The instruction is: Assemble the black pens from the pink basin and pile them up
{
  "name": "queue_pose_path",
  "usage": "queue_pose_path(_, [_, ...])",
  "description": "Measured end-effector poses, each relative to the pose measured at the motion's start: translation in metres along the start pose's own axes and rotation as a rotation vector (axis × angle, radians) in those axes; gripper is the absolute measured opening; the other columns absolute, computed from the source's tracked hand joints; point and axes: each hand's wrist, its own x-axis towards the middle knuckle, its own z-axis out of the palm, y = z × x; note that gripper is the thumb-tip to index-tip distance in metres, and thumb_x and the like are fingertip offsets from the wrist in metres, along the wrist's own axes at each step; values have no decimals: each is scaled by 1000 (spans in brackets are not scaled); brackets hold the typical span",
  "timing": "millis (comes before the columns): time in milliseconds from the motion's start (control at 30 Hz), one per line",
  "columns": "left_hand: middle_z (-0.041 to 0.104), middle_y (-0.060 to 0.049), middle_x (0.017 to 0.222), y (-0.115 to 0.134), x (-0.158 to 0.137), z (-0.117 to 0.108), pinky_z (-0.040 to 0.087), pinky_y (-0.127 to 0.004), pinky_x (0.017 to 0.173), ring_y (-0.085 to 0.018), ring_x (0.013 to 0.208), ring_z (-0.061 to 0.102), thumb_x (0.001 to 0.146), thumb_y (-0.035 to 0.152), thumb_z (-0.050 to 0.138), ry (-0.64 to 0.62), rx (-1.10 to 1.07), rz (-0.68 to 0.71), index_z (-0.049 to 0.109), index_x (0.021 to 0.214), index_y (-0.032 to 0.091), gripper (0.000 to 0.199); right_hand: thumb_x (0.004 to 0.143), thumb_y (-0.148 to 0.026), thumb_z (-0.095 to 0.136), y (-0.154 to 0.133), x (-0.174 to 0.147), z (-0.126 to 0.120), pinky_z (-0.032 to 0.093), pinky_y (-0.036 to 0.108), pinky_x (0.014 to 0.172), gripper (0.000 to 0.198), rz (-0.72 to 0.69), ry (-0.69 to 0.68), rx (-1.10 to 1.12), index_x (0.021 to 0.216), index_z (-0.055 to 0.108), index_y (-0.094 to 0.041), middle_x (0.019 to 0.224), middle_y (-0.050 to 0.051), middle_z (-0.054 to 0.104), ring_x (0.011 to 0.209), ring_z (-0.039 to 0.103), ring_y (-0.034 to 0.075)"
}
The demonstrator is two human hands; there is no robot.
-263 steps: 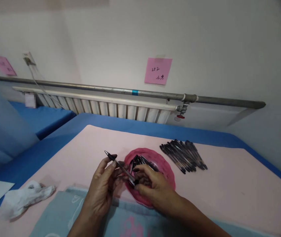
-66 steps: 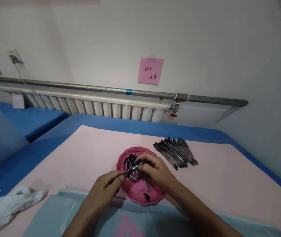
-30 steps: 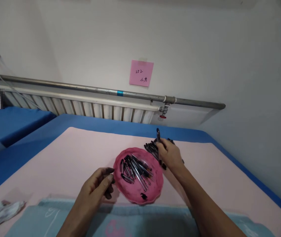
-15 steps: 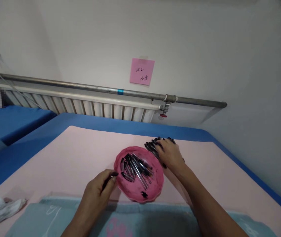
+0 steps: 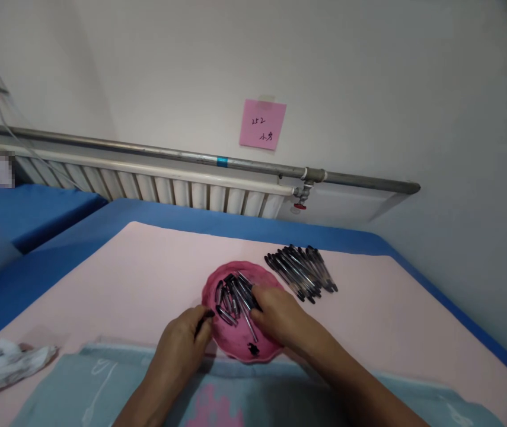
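A pink scalloped plastic bowl [image 5: 262,350] holds clear pen barrels [image 5: 246,317], several black pen caps [image 5: 225,316] and a small black clump [image 5: 253,349]. My left hand [image 5: 184,338] is at the bowl's left rim, thumb and finger pinched together; a small dark bit shows at the fingertips, too small to name. Over the right side of the bowl, my right hand [image 5: 275,314] reaches in with fingers curled around dark pen parts. What it grips is mostly hidden. Behind it lies a pile of assembled black capped pens [image 5: 300,270], side by side and slanting.
The pink sheet [image 5: 146,279] covers a blue padded table [image 5: 235,224] set against the wall. A grey-blue cloth [image 5: 115,379] lies at the near edge, with a crumpled white cloth [image 5: 8,367] to the left. A radiator [image 5: 182,193] and pipe [image 5: 155,153] run behind.
My right hand has left the pen pile and come down-left into the bowl, uncovering the pile. The left hand stays at the bowl's rim. The view has shifted slightly.
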Motion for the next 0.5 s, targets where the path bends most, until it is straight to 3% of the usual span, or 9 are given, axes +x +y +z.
queue_pose_path(200, [71,-6,82,-7,2,-11,41,-31,71,-24,79,63,77,22,48,52,133,-58,71,84,24,25,67,-13,56,-9,1,15,33,29,54,10,29,-20,-40,73,60,-21,72,7,65,63,58,21])
queue_pose_path(333, [64,-6,78,-5,1,-12,42,-32,66,-22,70,60,79,29,47,123,223,-56,70,94,21,28,69,-11,52,-9,4,12,34,30,56,11,45,-38,-38,70,59,-20,71,7,64,63,57,22])
queue_pose_path(400, [63,-6,81,0,0,-12,43,-32,66,-22,71,60,80,34,50,210,150,-37,68,98,21,29,70,-11,50,-13,6,6,35,30,58,12,2,-15,37,70,58,-21,73,6,64,66,56,21])
queue_pose_path(500, [67,-5,82,9,-3,-10,45,-30,70,-21,78,61,77,37,57,259,-160,-46,70,90,22,24,74,-14,49,-27,4,-4,37,30,60,12,-74,17,251,73,58,-21,73,3,63,68,55,19])
